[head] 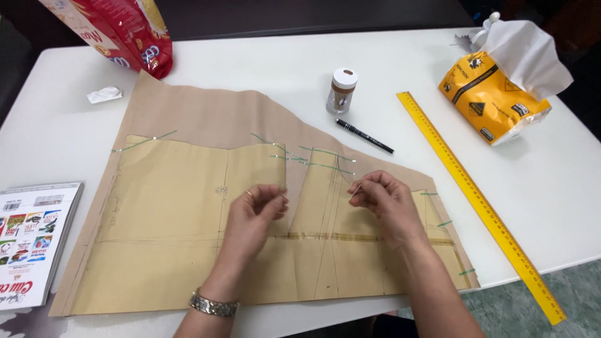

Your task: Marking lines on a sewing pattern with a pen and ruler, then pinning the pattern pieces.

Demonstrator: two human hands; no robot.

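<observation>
Pattern paper (188, 206), a yellowish sheet with pencilled lines, lay flat over a larger piece of tan fabric (206, 112) on the white tabletop (300, 56), held down by green-headed pins (325, 152) along its edges. It looked thin, light and easily creased or torn, so it probably handled best pressed flat with the fingertips near an edge, close to where a pin went in.

The right hand (385, 203) hovered over the dart slit, its grip narrowed to a pinch on what seemed to be a pin, too thin to make out surely. The left hand (253, 216), just left of that pinch, had its fingers curled together; I could not tell whether they held anything.

Beyond the pinch stood a small white-capped jar (342, 91) and a black pen (365, 136). To its right lay a long yellow ruler (479, 203) and a yellow tissue pack (501, 94). Well to its left were a printed booklet (31, 244), a crumpled white scrap (104, 94) and a red snack bag (125, 34).
</observation>
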